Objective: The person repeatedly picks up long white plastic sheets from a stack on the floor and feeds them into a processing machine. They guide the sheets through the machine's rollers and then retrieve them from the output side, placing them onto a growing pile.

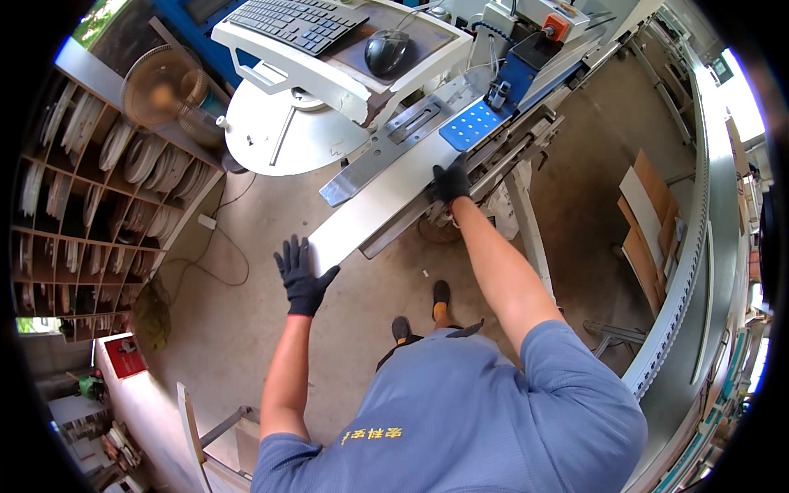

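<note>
A long, pale, flat strip (370,209) lies slantwise on the metal bed of a machine, its near end jutting out over the floor. My left hand (302,278), in a black glove, rests against that near end with fingers spread. Further up, my right hand (451,182), also black-gloved, is closed on the strip's right edge; its underside fingers are hidden. Just beyond the strip's far part sits a blue plate with white dots (471,125), next to a small blue clamp-like part (498,94). A grey metal fence (394,135) runs along the strip's left side.
A round white table (279,135) stands left of the machine, below a shelf with a keyboard (296,23) and black mouse (386,52). A fan (164,90) and a pigeonhole rack (90,181) are at left. Boards (649,218) lean at right; a cable (234,246) crosses the floor.
</note>
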The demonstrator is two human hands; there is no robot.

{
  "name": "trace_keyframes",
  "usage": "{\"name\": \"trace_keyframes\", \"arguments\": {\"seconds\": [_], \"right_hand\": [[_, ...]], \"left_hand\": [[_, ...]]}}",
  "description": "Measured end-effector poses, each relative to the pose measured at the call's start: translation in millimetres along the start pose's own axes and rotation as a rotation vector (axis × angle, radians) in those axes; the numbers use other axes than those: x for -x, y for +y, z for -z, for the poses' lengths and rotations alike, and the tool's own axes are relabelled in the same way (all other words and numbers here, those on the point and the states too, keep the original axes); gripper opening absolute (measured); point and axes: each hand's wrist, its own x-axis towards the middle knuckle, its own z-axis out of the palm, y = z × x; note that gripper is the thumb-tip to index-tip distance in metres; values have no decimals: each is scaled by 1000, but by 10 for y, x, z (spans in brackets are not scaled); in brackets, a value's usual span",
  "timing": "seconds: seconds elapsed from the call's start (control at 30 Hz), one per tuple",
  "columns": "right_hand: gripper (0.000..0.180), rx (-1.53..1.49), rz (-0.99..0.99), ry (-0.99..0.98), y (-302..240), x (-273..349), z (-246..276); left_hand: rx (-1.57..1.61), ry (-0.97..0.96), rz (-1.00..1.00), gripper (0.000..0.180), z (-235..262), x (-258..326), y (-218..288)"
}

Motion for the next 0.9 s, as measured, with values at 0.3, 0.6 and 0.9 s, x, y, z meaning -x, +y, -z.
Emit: {"name": "trace_keyframes", "arguments": {"seconds": [0.3,0.6,0.9], "right_hand": [[90,2,-32,-65,-506,1419,-686],[91,-31,-109,-74,-553,1394,-712],[89,-173,-204,-152,-740,957,-81]], "left_hand": [[105,89,-47,89,-307,-475,564],[141,101,-127,72,-721,-1137,794],[188,141,-102,60,-925,-2016,939]]}}
